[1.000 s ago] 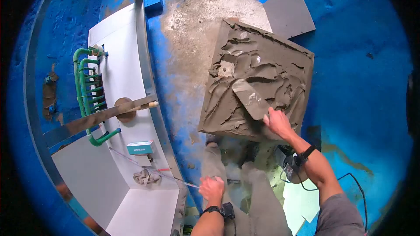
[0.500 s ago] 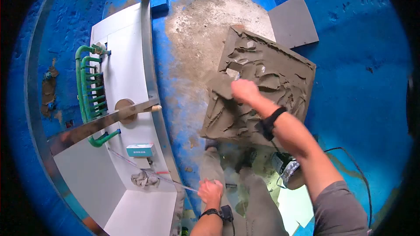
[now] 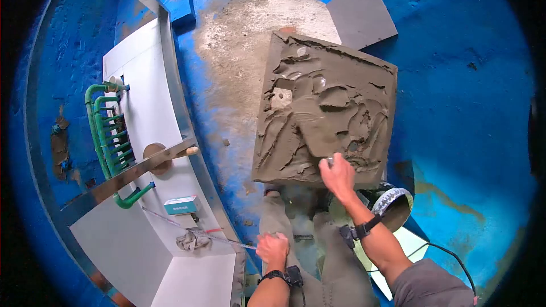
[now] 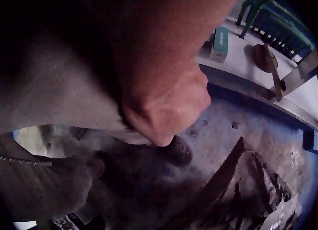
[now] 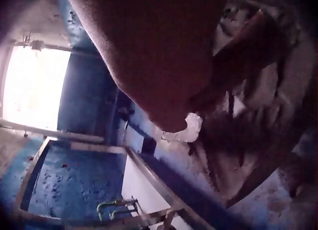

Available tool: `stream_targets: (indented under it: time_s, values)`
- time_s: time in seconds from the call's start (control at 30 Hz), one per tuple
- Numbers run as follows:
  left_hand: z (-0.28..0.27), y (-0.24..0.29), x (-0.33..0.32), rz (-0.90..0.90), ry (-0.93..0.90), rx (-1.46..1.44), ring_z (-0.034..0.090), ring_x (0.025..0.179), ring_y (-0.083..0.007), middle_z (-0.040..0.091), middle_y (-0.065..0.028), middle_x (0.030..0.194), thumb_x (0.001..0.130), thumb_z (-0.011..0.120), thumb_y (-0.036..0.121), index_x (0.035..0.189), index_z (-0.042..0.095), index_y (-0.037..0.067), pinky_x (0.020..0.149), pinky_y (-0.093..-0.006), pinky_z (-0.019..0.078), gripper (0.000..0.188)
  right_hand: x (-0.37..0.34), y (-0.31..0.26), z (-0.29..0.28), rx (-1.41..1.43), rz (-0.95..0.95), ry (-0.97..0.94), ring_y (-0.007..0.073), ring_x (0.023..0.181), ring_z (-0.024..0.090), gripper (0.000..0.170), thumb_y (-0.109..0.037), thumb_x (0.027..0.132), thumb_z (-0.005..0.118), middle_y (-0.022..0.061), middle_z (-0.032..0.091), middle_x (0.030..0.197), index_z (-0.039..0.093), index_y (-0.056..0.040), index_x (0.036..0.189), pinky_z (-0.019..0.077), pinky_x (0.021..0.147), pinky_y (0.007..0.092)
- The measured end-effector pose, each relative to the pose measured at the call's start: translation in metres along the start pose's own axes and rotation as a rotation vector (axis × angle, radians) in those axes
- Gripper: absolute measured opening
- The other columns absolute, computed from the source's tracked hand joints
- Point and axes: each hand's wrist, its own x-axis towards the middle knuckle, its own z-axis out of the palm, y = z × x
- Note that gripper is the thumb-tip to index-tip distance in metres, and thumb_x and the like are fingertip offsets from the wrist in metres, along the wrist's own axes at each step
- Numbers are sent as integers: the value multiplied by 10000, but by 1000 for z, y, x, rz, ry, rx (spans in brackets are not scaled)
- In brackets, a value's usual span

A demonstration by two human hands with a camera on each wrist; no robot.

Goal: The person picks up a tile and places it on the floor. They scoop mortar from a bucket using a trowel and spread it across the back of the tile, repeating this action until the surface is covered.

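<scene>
A thick layer of grey-brown mortar [image 3: 364, 88] covers a square slab [image 3: 318, 183] in front of my knees. Ridges and folds run across it, and a small pale patch [image 3: 281, 98] shows through near its left side. My right hand [image 3: 339, 176] grips a trowel [image 3: 315, 136] by its handle, the mortar-smeared blade lying flat over the middle of the layer. In the right wrist view, the forearm hides most of the blade. My left hand [image 3: 273, 248] rests on my left knee, its fingers loosely bent and partly hidden in the left wrist view.
To the left, a white panel [image 3: 151, 79] in a metal frame carries green pipes [image 3: 94, 119], with a small teal-and-white box [image 3: 181, 204] and crumpled rag [image 3: 193, 241] on it. A grey tile [image 3: 364, 14] leans behind the slab. A bucket [image 3: 396, 207] lies near my right arm.
The trowel swept up and left across the mortar half a second ago, then came back toward me to the slab's near middle. My left hand stays on the knee.
</scene>
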Motion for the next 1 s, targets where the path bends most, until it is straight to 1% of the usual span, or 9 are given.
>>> stream_targets:
  time_s: [0.03, 0.1, 0.27, 0.37, 0.57, 0.67, 0.7, 0.83, 1.0]
  values:
    - [0, 2, -2, -8, -4, -6, 692, 1023, -385, 648, -201, 1200, 887, 594, 412, 1145, 700, 20, 883, -492, 537, 481, 0, 15, 0, 4, 3, 1, 455, 890, 673, 389, -388, 915, 620, 266, 691, 946, 596, -6, 984, 517, 773, 562]
    - [5, 2, -2, 3, 13, 12, 692, 1022, -385, 647, -202, 1201, 887, 596, 412, 1144, 700, 20, 881, -492, 538, 480, 1, 38, 8, -93, -32, 186, 454, 874, 668, 367, -377, 914, 647, 250, 677, 947, 586, -22, 982, 511, 754, 574]
    - [11, 2, -3, 9, 72, 54, 692, 1026, -383, 647, -203, 1194, 881, 602, 411, 1140, 702, 18, 877, -490, 541, 481, -10, 46, 53, -11, -82, 68, 460, 880, 665, 360, -362, 905, 667, 235, 676, 936, 590, -19, 984, 510, 749, 566]
    - [16, 0, -2, 10, 94, 31, 698, 986, -387, 663, -211, 1142, 844, 636, 424, 1119, 704, -3, 860, -494, 556, 513, -19, 33, 65, 291, 25, -56, 442, 818, 673, 380, -352, 857, 719, 230, 687, 816, 629, 16, 893, 513, 718, 514]
    - [15, -1, -4, -16, 58, 34, 706, 979, -375, 654, -188, 1158, 865, 624, 420, 1123, 705, 18, 843, -483, 555, 485, -30, 3, 72, 564, 12, -15, 420, 741, 653, 355, -323, 853, 720, 223, 676, 784, 639, 21, 884, 510, 706, 489]
    - [11, -1, -3, -17, 67, 1, 706, 982, -376, 657, -188, 1150, 862, 624, 420, 1110, 709, 18, 840, -484, 556, 479, -24, -39, 62, 546, 10, 76, 434, 777, 661, 352, -319, 858, 708, 234, 675, 800, 632, 24, 876, 511, 720, 502]
    - [10, -3, -3, -16, 63, -5, 705, 986, -376, 657, -191, 1150, 865, 621, 415, 1111, 709, 18, 842, -484, 555, 475, -17, -48, 71, 472, -43, 133, 451, 863, 656, 337, -305, 874, 694, 244, 674, 894, 622, 19, 929, 507, 772, 525]
    - [11, -11, -1, -4, 50, -14, 704, 996, -378, 655, -199, 1166, 879, 603, 408, 1118, 709, 17, 857, -482, 554, 470, 8, -85, 90, 335, -55, 161, 466, 964, 624, 340, -287, 886, 694, 251, 641, 1038, 587, 3, 1030, 486, 833, 554]
    - [3, -10, 1, -20, -2, -11, 700, 1009, -381, 652, -206, 1191, 889, 581, 419, 1126, 708, 13, 877, -482, 550, 487, 1, -90, 78, 364, -41, 205, 457, 952, 633, 337, -274, 882, 691, 257, 648, 995, 588, 23, 1002, 488, 823, 544]
